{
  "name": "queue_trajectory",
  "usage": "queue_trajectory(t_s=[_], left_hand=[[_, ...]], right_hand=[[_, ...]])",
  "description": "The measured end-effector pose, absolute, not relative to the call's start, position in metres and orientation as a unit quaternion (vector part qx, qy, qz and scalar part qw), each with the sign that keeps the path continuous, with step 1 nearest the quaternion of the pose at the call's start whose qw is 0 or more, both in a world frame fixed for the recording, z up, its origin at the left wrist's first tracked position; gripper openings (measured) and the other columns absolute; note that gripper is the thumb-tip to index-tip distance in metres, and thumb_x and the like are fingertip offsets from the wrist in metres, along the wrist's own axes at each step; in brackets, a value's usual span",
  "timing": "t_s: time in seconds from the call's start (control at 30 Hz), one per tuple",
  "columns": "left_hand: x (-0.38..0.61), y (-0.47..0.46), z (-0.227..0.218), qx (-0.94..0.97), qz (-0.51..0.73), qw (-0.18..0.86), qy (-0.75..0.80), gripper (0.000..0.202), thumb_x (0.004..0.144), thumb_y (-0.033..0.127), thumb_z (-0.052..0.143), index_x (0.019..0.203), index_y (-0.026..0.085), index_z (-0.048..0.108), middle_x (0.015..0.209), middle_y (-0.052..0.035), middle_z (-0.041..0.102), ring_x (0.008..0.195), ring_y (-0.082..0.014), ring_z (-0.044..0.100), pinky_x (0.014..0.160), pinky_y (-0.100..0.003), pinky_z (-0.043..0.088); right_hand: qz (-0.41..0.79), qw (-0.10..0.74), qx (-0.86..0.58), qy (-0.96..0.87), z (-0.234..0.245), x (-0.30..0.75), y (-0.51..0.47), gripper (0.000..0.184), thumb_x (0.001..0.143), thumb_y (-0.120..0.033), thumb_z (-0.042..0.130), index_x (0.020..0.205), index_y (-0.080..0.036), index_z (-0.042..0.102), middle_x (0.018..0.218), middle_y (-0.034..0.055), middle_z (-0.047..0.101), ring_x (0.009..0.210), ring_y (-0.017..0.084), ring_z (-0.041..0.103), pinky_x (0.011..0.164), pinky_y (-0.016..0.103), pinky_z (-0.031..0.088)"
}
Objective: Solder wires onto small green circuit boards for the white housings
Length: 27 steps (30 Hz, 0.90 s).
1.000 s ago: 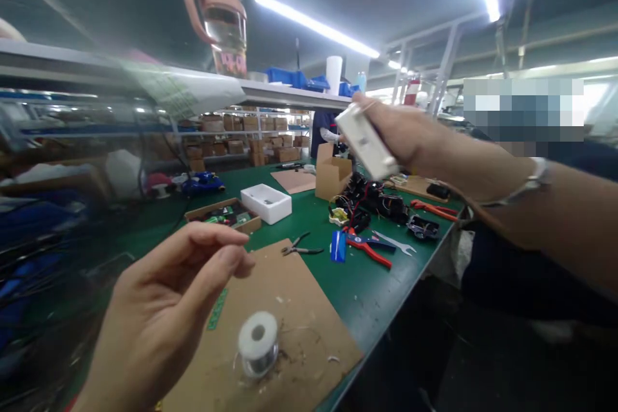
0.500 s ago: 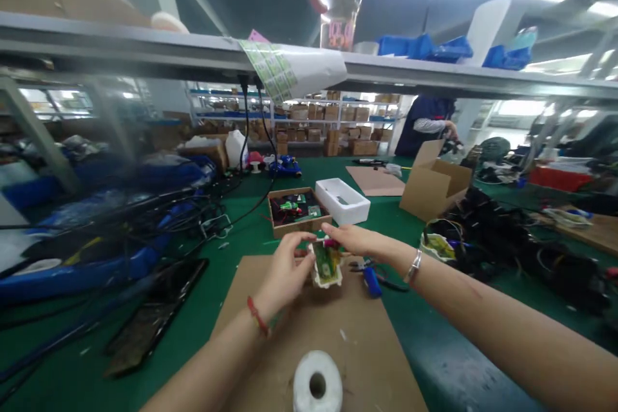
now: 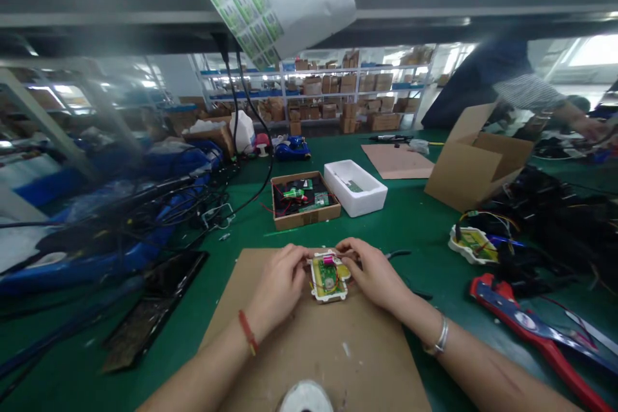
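Observation:
A small white casing with a green circuit board (image 3: 329, 278) inside lies on a brown cardboard sheet (image 3: 318, 347) on the green bench. My left hand (image 3: 280, 283) grips its left side with curled fingers. My right hand (image 3: 374, 273) holds its right side, fingers bent over the top edge. A solder spool (image 3: 305, 398) sits at the near edge of the cardboard.
Behind the hands stand a cardboard tray of parts (image 3: 302, 199) and a white foam box (image 3: 355, 188). An open carton (image 3: 476, 164), another open casing (image 3: 472, 244), black parts and red-handled pliers (image 3: 524, 325) lie right. Cables and blue bags fill the left. A person in blue works at far right.
The view has dropped towards the bench. Both hands have lowered the casing onto the cardboard and stay closed around it; a second ago the right hand held it raised, apart from the left.

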<state>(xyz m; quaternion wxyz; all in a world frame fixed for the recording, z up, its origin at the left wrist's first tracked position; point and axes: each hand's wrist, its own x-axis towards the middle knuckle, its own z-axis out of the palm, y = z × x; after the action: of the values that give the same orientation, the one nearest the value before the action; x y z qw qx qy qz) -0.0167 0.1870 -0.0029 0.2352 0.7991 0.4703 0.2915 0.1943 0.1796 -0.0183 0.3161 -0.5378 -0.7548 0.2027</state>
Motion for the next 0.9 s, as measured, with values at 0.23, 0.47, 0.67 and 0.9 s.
queue_trajectory(t_s=[0.23, 0.47, 0.67, 0.9], left_hand=[[-0.031, 0.187, 0.003, 0.763, 0.246, 0.363, 0.476, 0.023, 0.071, 0.005, 0.045, 0.085, 0.021, 0.054, 0.065, 0.0026, 0.06, 0.061, -0.0163, 0.057, 0.058, -0.027, 0.039], [-0.006, 0.186, -0.008, 0.671, 0.423, 0.423, 0.438, 0.022, 0.082, 0.017, 0.044, 0.103, 0.02, 0.043, 0.097, -0.0055, 0.057, 0.09, -0.0169, 0.057, 0.082, -0.033, 0.046], [0.007, 0.168, -0.009, 0.663, 0.435, 0.498, 0.351, 0.018, 0.085, 0.023, 0.046, 0.102, 0.018, 0.05, 0.103, -0.0093, 0.062, 0.1, -0.0202, 0.059, 0.089, -0.037, 0.046], [0.008, 0.166, -0.012, 0.665, 0.445, 0.494, 0.339, 0.013, 0.085, 0.029, 0.057, 0.086, 0.016, 0.06, 0.085, -0.0057, 0.066, 0.079, -0.018, 0.061, 0.074, -0.031, 0.047]], right_hand=[[0.161, 0.315, -0.458, -0.816, -0.003, 0.181, 0.155, 0.016, 0.07, -0.021, 0.074, 0.084, -0.025, 0.067, 0.096, 0.0026, 0.062, 0.094, 0.024, 0.05, 0.08, 0.038, 0.03], [0.188, 0.362, -0.455, -0.792, -0.007, 0.172, 0.156, 0.013, 0.072, -0.015, 0.074, 0.069, -0.021, 0.064, 0.081, -0.001, 0.065, 0.087, 0.019, 0.053, 0.078, 0.034, 0.03], [0.233, 0.467, -0.484, -0.702, -0.008, 0.166, 0.158, 0.011, 0.084, -0.023, 0.06, 0.075, -0.02, 0.062, 0.073, -0.0008, 0.06, 0.074, 0.016, 0.053, 0.069, 0.028, 0.038], [0.294, 0.525, -0.488, -0.632, -0.019, 0.16, 0.154, 0.023, 0.086, -0.038, 0.058, 0.074, -0.018, 0.061, 0.068, -0.001, 0.055, 0.061, 0.013, 0.05, 0.056, 0.025, 0.039]])
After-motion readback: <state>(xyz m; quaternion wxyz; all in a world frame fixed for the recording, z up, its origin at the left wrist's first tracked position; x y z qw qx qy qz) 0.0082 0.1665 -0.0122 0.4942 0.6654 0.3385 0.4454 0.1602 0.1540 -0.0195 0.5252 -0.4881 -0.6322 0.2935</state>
